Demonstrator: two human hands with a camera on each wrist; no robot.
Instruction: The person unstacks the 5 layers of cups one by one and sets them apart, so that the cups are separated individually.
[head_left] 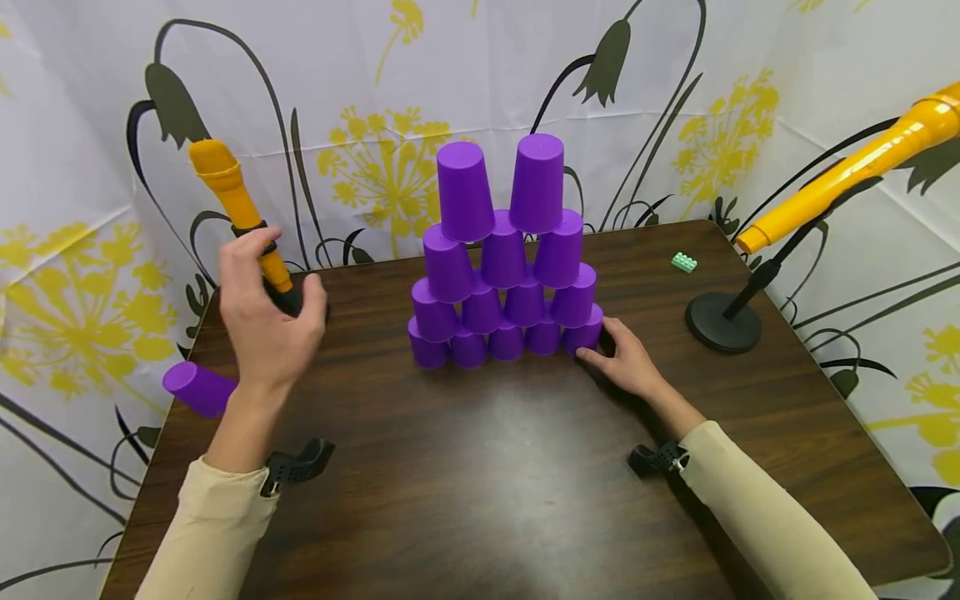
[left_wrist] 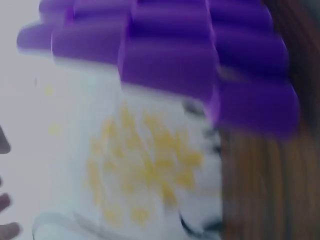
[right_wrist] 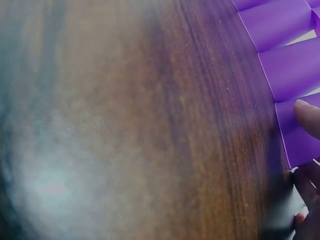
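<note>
Upside-down purple cups (head_left: pixel 482 310) stand stacked in a pyramid-like wall, with two cups (head_left: pixel 465 192) side by side on top. At the right end of the bottom row, my right hand (head_left: pixel 628 362) holds the end cup (head_left: pixel 582 333), thumb on its front and fingers around its far side. My left hand (head_left: pixel 266 317) is raised at the left, thumb and fingers spread apart with nothing between them. Behind that wrist a loose purple cup (head_left: pixel 197 388) lies tilted, partly hidden. Blurred purple cups (left_wrist: pixel 167 65) fill the top of the left wrist view.
A yellow microphone (head_left: pixel 225 179) on a black stand is behind my left hand. Another yellow microphone (head_left: pixel 855 179) leans over a round black base (head_left: pixel 723 322) at the right. A small green toy brick (head_left: pixel 684 262) lies toward the back right of the brown table (head_left: pixel 480 483).
</note>
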